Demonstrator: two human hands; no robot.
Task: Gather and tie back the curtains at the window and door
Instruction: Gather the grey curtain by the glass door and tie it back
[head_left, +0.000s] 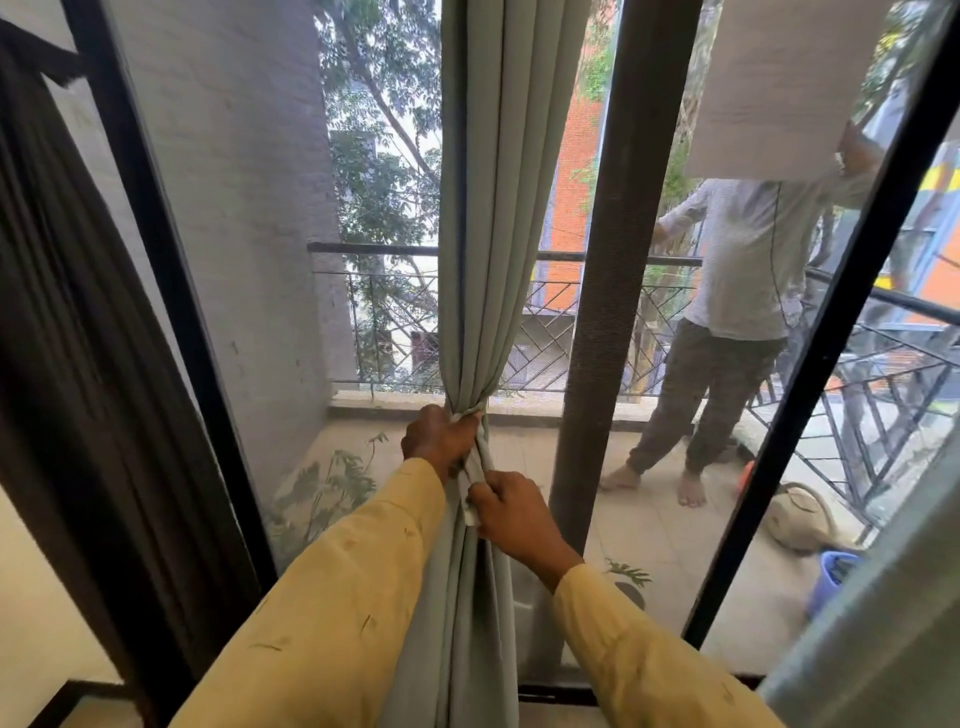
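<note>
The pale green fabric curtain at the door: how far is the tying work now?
Done: the pale green fabric curtain is gathered into one tight bunch. In hand: the left hand grips the bunch, the right hand pinches the pale fabric tie strip just below; no finished knot shows. Left: securing it, and the dark brown curtain at the left shows no tie.

Daylight comes through a black-framed glass door (179, 322). Beyond it: pale tiled balcony floor (649, 530), black metal railing (374, 248), grey brick wall (234, 182), green trees (384, 171).
</note>
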